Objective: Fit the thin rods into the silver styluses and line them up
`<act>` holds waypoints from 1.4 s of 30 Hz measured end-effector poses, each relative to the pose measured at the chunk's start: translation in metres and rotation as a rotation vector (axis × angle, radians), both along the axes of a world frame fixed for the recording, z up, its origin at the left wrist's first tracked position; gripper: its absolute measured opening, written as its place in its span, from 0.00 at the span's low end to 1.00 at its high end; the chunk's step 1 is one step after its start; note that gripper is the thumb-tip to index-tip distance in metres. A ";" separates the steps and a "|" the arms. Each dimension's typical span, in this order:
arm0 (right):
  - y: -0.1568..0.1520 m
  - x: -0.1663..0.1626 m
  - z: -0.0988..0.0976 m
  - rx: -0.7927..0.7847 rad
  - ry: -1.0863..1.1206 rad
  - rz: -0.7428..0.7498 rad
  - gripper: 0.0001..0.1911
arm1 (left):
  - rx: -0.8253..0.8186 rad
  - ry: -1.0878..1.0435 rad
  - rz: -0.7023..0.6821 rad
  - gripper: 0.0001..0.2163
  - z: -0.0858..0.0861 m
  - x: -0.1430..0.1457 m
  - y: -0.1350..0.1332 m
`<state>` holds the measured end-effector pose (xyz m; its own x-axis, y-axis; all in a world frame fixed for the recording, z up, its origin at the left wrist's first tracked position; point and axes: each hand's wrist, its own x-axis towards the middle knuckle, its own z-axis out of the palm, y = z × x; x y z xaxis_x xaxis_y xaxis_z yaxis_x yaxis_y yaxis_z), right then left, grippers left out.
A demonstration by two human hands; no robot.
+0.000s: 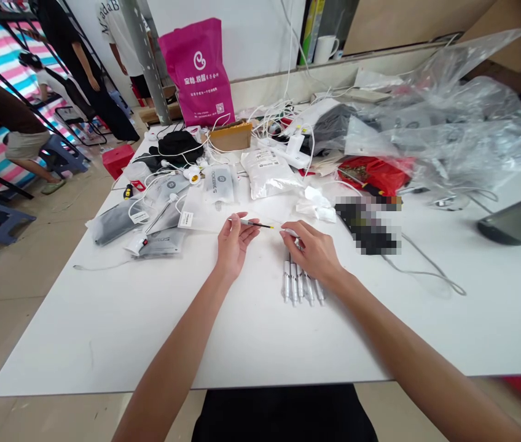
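The left hand (233, 242) pinches a slim black rod with a yellow tip (255, 224) between thumb and fingertips, its grip closed near one end, with the tip pointing across toward the right hand (312, 253). The two hands are near each other but not touching. The right grip seems clenched on a silver pen-like barrel (290, 233), though the fingers hide most of it, so its shape is hard to make out from this view. Both items are held just above the white counter (150, 344).

Just below the right hand, several silver stylus pens (300, 285) lie close together on the counter. The rod looks light and stiff, but thin enough to slip, so the black shaft seems the better place to hold it, away from the yellow tip. The metal barrels look smooth and probably slippery, and a firm pinch around the middle would likely suit them.

Farther up the counter lie a white foil pouch (267, 175), grey pouches (113, 222) and tangled white cables (267, 116), with a blurred black object (366, 226) to the right
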<state>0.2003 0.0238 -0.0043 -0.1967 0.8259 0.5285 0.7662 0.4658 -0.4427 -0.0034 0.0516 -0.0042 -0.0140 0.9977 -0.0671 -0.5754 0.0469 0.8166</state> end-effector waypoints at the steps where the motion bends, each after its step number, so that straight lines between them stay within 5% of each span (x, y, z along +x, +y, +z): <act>1: 0.000 0.000 0.000 0.002 0.003 0.000 0.12 | 0.000 0.002 0.001 0.21 0.000 0.001 -0.001; 16: 0.001 0.000 -0.003 0.008 0.015 -0.021 0.12 | 0.010 0.005 0.038 0.20 0.000 0.000 -0.001; 35: 0.001 0.000 -0.008 -0.071 -0.038 0.003 0.16 | 0.138 0.165 -0.160 0.19 0.000 0.013 -0.012; 42: 0.002 0.000 -0.007 -0.054 -0.068 0.038 0.13 | 0.069 0.083 -0.088 0.20 0.000 0.013 -0.011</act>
